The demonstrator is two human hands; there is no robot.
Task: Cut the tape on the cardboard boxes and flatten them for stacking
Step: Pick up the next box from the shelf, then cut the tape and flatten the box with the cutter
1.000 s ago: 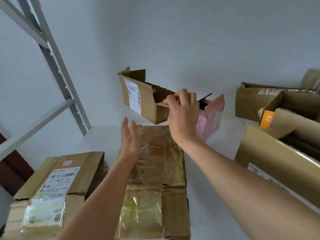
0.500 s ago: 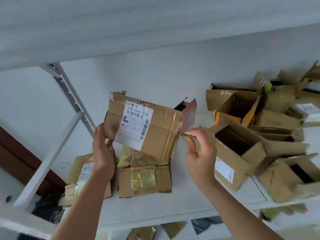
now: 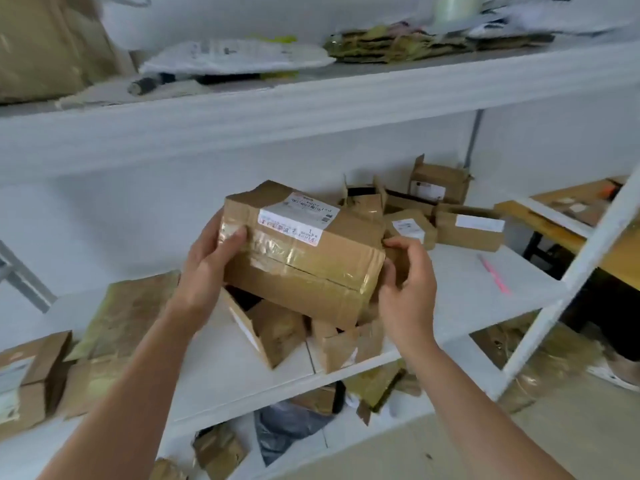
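I hold a brown cardboard box in the air in front of the middle shelf, tilted down to the right. Clear tape runs along its closed seam, and a white shipping label sits on its far top side. My left hand grips the left end, thumb pressed on the taped top. My right hand curls round the right end, fingers over the upper corner. No cutting tool is in either hand.
A white shelf carries open boxes under the held box, more boxes at the back, flattened cardboard on the left and a pink tool on the right. An upper shelf overhangs. A white post slants at right.
The box came off the back of the shelf into both hands and was turned so its taped seam faces me. My view pulled back, and my left hand went from free to gripping it.
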